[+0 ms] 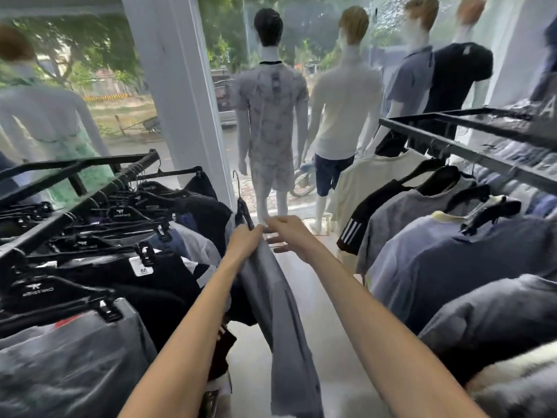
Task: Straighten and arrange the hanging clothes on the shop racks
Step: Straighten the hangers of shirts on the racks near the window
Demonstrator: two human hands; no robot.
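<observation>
A grey garment (280,312) hangs from a black hanger (243,211) held off the rack, in the aisle between two racks. My left hand (244,240) grips the hanger's end and the garment's top edge. My right hand (287,233) is just to its right with fingers spread, touching the garment's top near the hanger. The hanger's metal hook (237,181) points up, free of any rail. The left rack (81,206) carries dark clothes on black clip hangers. The right rack (470,152) carries grey, blue and cream shirts.
Several dressed mannequins (271,116) stand at the shop window ahead. A white pillar (177,86) rises behind the left rack's far end. The pale floor aisle (304,297) runs between the racks toward the window.
</observation>
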